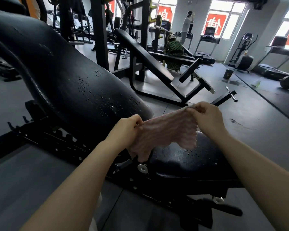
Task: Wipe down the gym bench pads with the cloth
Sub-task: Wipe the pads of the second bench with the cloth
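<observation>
Over the black bench (182,165) we hold the pink cloth (167,132) stretched between both hands. Our left hand (125,129) pinches its left edge near the tilted back pad (70,77), which is beaded with droplets. Our right hand (207,117) pinches the upper right corner, so the cloth hangs just above the seat pad (198,157).

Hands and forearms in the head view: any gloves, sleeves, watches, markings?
None visible. The left hand and right hand are bare, no gloves or rings showing. Both forearms are uncovered to the frame edge, with no sleeves, watch or bands.
</observation>
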Motion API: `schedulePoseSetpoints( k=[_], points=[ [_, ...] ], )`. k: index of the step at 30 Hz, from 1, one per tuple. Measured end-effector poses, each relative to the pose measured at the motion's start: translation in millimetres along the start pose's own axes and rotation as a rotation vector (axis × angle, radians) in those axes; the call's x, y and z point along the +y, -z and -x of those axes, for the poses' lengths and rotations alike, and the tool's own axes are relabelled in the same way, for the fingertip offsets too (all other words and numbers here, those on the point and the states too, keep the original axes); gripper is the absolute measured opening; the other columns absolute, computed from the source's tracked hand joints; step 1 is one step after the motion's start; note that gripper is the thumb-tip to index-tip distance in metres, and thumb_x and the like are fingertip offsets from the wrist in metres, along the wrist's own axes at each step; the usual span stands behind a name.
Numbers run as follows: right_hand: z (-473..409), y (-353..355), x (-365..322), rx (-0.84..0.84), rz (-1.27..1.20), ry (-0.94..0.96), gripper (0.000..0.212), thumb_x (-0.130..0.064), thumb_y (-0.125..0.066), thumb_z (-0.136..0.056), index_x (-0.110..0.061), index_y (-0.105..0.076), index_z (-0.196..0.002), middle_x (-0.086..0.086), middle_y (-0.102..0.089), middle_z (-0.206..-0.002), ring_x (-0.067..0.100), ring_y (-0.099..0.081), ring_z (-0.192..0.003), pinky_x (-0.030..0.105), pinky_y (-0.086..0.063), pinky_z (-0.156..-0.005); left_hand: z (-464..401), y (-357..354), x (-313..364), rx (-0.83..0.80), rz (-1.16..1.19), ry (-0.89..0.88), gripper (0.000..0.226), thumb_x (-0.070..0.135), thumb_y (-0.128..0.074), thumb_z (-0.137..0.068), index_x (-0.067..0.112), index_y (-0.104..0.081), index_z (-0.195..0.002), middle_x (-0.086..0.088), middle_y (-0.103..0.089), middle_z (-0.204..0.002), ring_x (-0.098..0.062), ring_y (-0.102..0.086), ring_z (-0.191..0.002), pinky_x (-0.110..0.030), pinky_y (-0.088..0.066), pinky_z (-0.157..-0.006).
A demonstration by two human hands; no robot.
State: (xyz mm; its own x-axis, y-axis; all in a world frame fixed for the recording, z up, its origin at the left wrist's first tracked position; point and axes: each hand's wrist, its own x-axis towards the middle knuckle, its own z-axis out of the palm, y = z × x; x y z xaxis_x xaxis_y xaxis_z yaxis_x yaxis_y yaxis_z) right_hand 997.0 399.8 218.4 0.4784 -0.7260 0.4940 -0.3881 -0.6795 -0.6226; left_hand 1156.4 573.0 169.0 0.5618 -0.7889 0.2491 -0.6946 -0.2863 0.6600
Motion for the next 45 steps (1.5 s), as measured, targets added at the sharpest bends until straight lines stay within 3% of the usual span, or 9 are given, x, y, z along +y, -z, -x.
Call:
schedulePoseSetpoints(
  k=[5, 12, 16, 20, 26, 32, 34, 37, 45],
  points=[
    [0.4, -1.9, 4.1, 0.004, 0.041, 0.005, 0.017, -0.03, -0.065, -0.087, -0.014, -0.071, -0.088, -0.003, -0.064, -0.078, 0.016, -0.059, -0.077, 0.037, -0.05, -0.079, 1.0, 0.4, 2.3, -0.126, 0.018, -0.022, 0.024, 0.004, -0.034, -0.092, 0.026, -0.036, -0.1, -0.006, -0.063, -0.094, -0.019, -0.054, -0.068, -0.032, -0.042, -0.055],
    [7.0, -4.5, -1.0, -0.051, 0.04, -0.002, 0.013, -0.029, -0.066, -0.086, -0.017, -0.071, -0.09, -0.007, -0.063, -0.077, 0.009, -0.057, -0.072, 0.027, -0.047, -0.077, 4.8, -4.5, 11.9, -0.228, -0.022, 0.029, 0.062, -0.008, -0.033, -0.076, 0.031, -0.063, -0.114, 0.003, -0.058, -0.115, -0.019, -0.056, -0.103, -0.034, -0.049, -0.088],
    [25.8, -10.8, -6.8, -0.069, -0.084, 0.025, 0.021, -0.017, -0.07, -0.083, -0.032, -0.057, -0.079, -0.011, -0.063, -0.077, 0.0, -0.058, -0.071, 0.012, -0.046, -0.068, 7.5, -10.7, 26.9, -0.192, 0.517, 0.288, 0.041, -0.007, -0.035, -0.091, 0.012, -0.061, -0.115, 0.001, -0.068, -0.084, -0.008, -0.06, -0.07, -0.017, -0.045, -0.056],
    [55.0, -26.7, -8.8, -0.132, -0.055, 0.24, 0.029, 0.002, -0.058, -0.077, -0.027, -0.058, -0.072, -0.001, -0.066, -0.073, 0.016, -0.063, -0.071, 0.025, -0.049, -0.069, 8.5, -7.7, 36.6, -0.184, 0.942, 0.494, 0.02, 0.018, -0.039, -0.1, 0.012, -0.057, -0.093, -0.006, -0.06, -0.081, -0.021, -0.057, -0.072, -0.036, -0.049, -0.07],
    [98.4, -48.3, -20.7, -0.319, -0.042, 0.309, 0.028, -0.034, -0.074, -0.07, -0.014, -0.074, -0.089, -0.004, -0.066, -0.087, 0.004, -0.055, -0.076, 0.01, -0.042, -0.072, 13.1, -8.6, 40.6, -0.201, 1.015, 0.566, 0.039, 0.038, -0.041, -0.098, 0.011, -0.051, -0.072, -0.008, -0.054, -0.073, -0.018, -0.051, -0.061, -0.028, -0.048, -0.059],
    [98.7, -62.6, -14.8, -0.136, -0.161, 0.043, 0.012, -0.009, -0.071, -0.076, -0.02, -0.075, -0.077, -0.009, -0.065, -0.07, -0.001, -0.058, -0.065, 0.007, -0.039, -0.064, 18.4, -14.9, 47.8, -0.138, 1.044, 0.449, 0.037, 0.035, -0.044, -0.098, 0.009, -0.052, -0.074, -0.015, -0.055, -0.075, -0.026, -0.052, -0.074, -0.039, -0.049, -0.077],
    [91.7, -59.6, 4.7, -0.148, -0.141, -0.121, 0.015, -0.011, -0.069, -0.078, -0.025, -0.069, -0.074, -0.009, -0.065, -0.07, 0.008, -0.062, -0.071, 0.018, -0.04, -0.065, 16.4, -32.2, 39.8, -0.112, 0.812, 0.353, 0.03, 0.03, -0.043, -0.099, 0.006, -0.061, -0.095, -0.019, -0.059, -0.107, -0.029, -0.057, -0.1, -0.043, -0.041, -0.099],
    [96.7, -52.4, 43.1, -0.317, 0.157, -0.167, 0.009, -0.011, -0.063, -0.083, -0.019, -0.063, -0.085, -0.001, -0.065, -0.084, 0.02, -0.062, -0.086, 0.024, -0.038, -0.068, 22.1, -70.5, 15.3, -0.114, 0.324, 0.197, 0.04, 0.021, -0.041, -0.1, 0.012, -0.043, -0.139, -0.01, -0.018, -0.154, -0.021, -0.026, -0.139, -0.028, -0.02, -0.112],
    [136.4, -18.3, 92.4, -0.223, 0.659, 0.434, 0.033, -0.038, -0.045, -0.083, -0.021, -0.072, -0.086, -0.003, -0.069, -0.093, 0.023, -0.063, -0.083, 0.037, -0.043, -0.077, 18.9, -147.0, 1.4, -0.433, -0.371, 0.064, 0.058, 0.047, -0.022, -0.1, 0.031, 0.003, -0.15, -0.008, 0.019, -0.156, -0.032, 0.017, -0.143, -0.047, 0.004, -0.114]
  ],
)
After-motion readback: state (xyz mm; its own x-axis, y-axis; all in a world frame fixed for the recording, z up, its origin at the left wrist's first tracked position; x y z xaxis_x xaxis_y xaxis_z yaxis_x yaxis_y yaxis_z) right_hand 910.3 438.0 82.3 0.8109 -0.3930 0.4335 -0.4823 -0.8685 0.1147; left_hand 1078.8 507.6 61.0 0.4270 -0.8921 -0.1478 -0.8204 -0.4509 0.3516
